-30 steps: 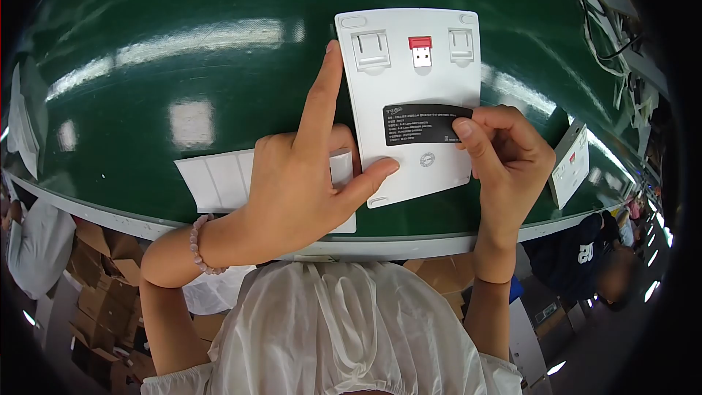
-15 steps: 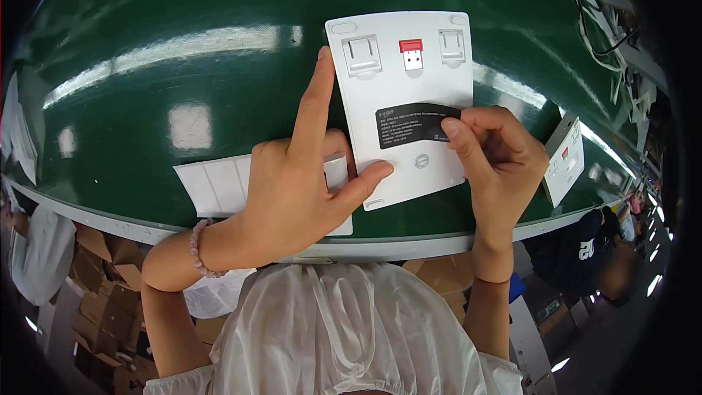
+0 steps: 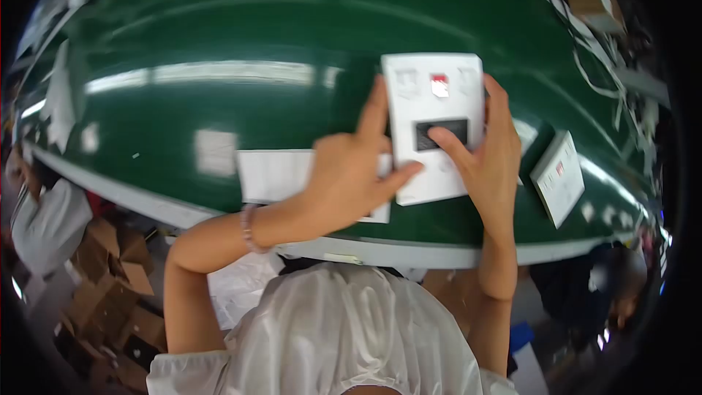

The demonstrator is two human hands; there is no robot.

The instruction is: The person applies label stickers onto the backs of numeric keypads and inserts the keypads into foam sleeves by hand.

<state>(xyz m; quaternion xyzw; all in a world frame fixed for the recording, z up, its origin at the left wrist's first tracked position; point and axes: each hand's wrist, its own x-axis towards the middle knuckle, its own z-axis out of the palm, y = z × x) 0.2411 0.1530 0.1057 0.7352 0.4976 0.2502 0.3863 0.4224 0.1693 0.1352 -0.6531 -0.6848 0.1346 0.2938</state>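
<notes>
A white keypad-like device is held underside up above the green bench, a little blurred. Set into its far end is a red and silver USB receiver between two fold-out feet. A black label with print lies flat across its middle. My left hand grips the left edge, thumb on the near face and index finger stretched along the side. Around the right edge curl the fingers of my right hand, with its thumb pressed on the label.
Beneath my left hand lies a white sheet on the green bench. To the right, a second white device with a red piece rests tilted. Cables run along the far right. Cardboard boxes and other people are beyond the bench's near edge.
The label, whose right end my right fingers pinched before, now lies flat under my right thumb. My right hand has moved around the device's right edge. The view has shifted.
</notes>
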